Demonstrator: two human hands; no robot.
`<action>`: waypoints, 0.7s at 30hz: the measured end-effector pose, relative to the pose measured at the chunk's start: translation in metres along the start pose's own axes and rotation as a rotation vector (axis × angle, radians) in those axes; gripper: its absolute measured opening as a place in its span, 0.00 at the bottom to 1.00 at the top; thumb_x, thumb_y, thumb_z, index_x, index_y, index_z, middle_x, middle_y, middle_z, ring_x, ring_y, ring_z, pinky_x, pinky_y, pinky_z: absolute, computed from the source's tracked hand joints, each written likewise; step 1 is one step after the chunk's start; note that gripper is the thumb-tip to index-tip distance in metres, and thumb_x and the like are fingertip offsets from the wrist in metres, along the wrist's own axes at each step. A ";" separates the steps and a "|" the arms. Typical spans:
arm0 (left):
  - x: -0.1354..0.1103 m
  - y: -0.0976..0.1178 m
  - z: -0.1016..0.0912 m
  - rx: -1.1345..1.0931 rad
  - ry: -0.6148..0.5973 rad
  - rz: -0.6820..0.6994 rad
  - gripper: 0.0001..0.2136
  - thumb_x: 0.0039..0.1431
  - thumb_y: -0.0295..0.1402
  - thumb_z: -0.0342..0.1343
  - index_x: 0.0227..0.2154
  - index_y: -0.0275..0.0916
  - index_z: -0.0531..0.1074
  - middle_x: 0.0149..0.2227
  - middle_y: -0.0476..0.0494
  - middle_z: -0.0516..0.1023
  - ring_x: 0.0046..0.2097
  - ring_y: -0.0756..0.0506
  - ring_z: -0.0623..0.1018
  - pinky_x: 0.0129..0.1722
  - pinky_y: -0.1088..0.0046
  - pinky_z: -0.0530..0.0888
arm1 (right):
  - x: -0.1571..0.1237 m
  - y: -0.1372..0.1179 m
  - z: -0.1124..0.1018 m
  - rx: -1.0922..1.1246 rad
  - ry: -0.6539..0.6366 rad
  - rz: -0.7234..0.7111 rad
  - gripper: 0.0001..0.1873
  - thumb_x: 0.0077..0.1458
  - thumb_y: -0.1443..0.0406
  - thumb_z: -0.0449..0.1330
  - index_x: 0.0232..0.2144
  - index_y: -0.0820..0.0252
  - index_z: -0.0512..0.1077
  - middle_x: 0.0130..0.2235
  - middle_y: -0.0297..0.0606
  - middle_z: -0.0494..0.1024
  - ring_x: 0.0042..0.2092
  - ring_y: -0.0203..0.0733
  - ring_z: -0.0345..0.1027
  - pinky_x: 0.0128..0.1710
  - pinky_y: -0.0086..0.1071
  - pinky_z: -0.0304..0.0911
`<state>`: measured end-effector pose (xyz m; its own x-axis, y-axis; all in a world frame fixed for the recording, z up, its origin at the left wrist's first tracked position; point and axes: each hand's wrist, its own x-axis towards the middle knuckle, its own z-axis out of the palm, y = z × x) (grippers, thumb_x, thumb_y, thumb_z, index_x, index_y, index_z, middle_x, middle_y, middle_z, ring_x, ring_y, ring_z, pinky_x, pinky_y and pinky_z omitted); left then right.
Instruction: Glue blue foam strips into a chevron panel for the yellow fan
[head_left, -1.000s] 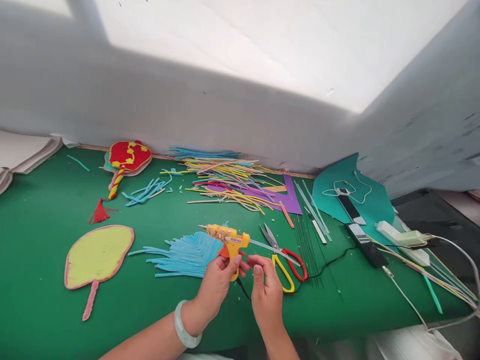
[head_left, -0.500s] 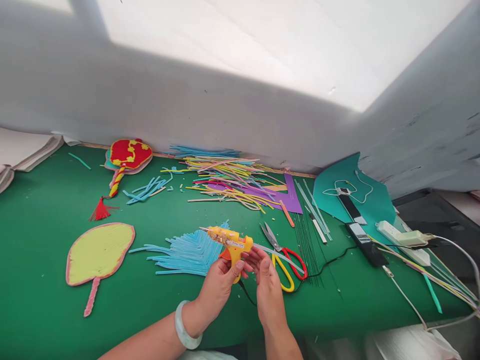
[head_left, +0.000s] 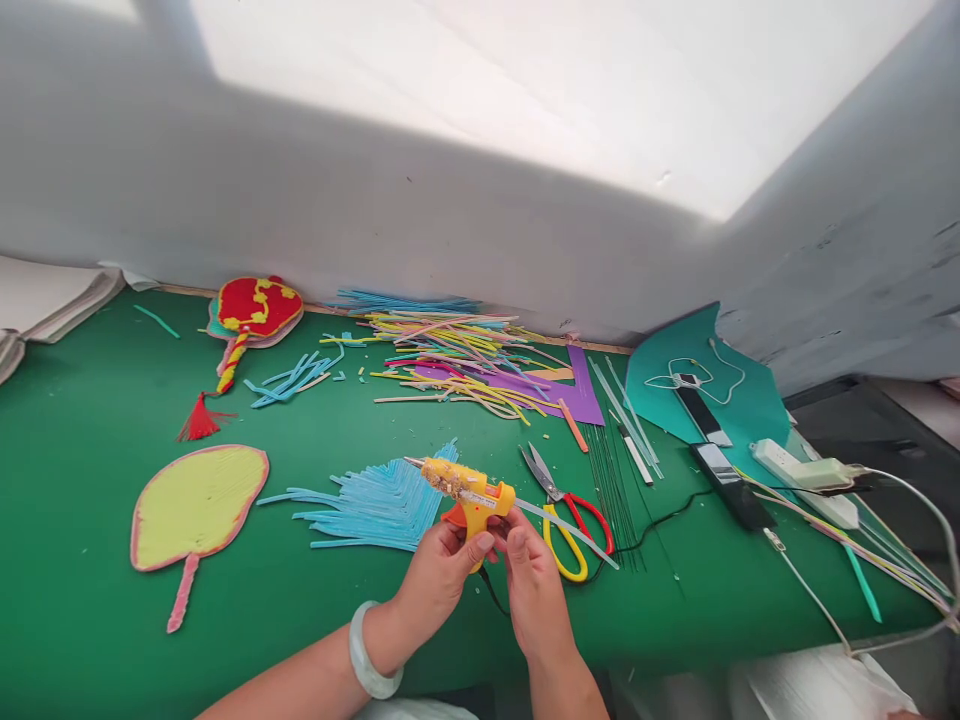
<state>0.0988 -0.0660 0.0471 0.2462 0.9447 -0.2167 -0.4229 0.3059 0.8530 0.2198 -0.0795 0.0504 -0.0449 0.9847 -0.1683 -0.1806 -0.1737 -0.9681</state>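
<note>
- Glue gun: raised between the 2 hands, left hand gripping its handle, right hand curled behind, hold unclear.
- Blue strips: beyond the left hand; a tilted nozzle could drip on them.
- Scissors: beside the right hand; pulling the cord could snag their handles.

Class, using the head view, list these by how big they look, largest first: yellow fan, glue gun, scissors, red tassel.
1. Yellow fan
2. Glue gun and scissors: too alike to rank, and being held may bring the first nearer the camera
3. Red tassel
</note>
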 end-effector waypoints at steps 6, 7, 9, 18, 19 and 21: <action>0.000 -0.002 0.002 -0.034 -0.016 0.010 0.28 0.45 0.55 0.67 0.42 0.37 0.78 0.37 0.41 0.79 0.38 0.44 0.74 0.41 0.66 0.72 | 0.000 -0.007 -0.001 -0.080 -0.029 -0.008 0.27 0.59 0.44 0.56 0.49 0.56 0.73 0.39 0.41 0.79 0.35 0.40 0.70 0.36 0.32 0.69; 0.000 -0.003 0.002 -0.038 -0.010 0.013 0.28 0.44 0.55 0.67 0.42 0.37 0.78 0.38 0.41 0.79 0.39 0.43 0.74 0.41 0.66 0.72 | 0.000 -0.008 -0.001 -0.107 -0.041 -0.019 0.26 0.59 0.45 0.57 0.49 0.56 0.74 0.38 0.40 0.78 0.35 0.40 0.70 0.35 0.32 0.69; 0.001 -0.004 0.002 -0.036 -0.010 0.014 0.29 0.44 0.57 0.66 0.40 0.37 0.77 0.38 0.41 0.78 0.37 0.44 0.74 0.40 0.66 0.72 | 0.000 -0.011 -0.002 -0.158 -0.061 -0.046 0.25 0.58 0.45 0.59 0.47 0.56 0.74 0.36 0.38 0.77 0.33 0.39 0.69 0.34 0.31 0.69; -0.003 -0.016 0.007 0.102 -0.056 -0.039 0.33 0.53 0.68 0.46 0.28 0.37 0.68 0.20 0.52 0.64 0.22 0.51 0.65 0.23 0.73 0.65 | 0.002 0.001 -0.005 -0.202 -0.071 0.138 0.33 0.51 0.38 0.60 0.42 0.61 0.76 0.25 0.33 0.70 0.20 0.32 0.60 0.20 0.29 0.63; -0.005 -0.018 0.008 0.103 -0.068 -0.040 0.34 0.54 0.68 0.43 0.29 0.37 0.69 0.20 0.51 0.64 0.22 0.51 0.65 0.23 0.73 0.65 | 0.001 0.001 -0.004 -0.198 -0.065 0.158 0.33 0.50 0.38 0.61 0.41 0.62 0.76 0.24 0.32 0.70 0.19 0.31 0.58 0.18 0.28 0.62; -0.006 -0.020 0.010 0.102 -0.101 -0.046 0.37 0.54 0.69 0.40 0.30 0.35 0.71 0.20 0.50 0.64 0.22 0.50 0.65 0.22 0.73 0.65 | -0.001 -0.001 -0.001 -0.192 -0.053 0.184 0.32 0.49 0.40 0.62 0.42 0.60 0.77 0.27 0.35 0.73 0.18 0.29 0.55 0.15 0.27 0.60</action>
<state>0.1148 -0.0793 0.0361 0.3514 0.9119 -0.2122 -0.3196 0.3299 0.8883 0.2207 -0.0799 0.0514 -0.1115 0.9340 -0.3395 0.0245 -0.3390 -0.9405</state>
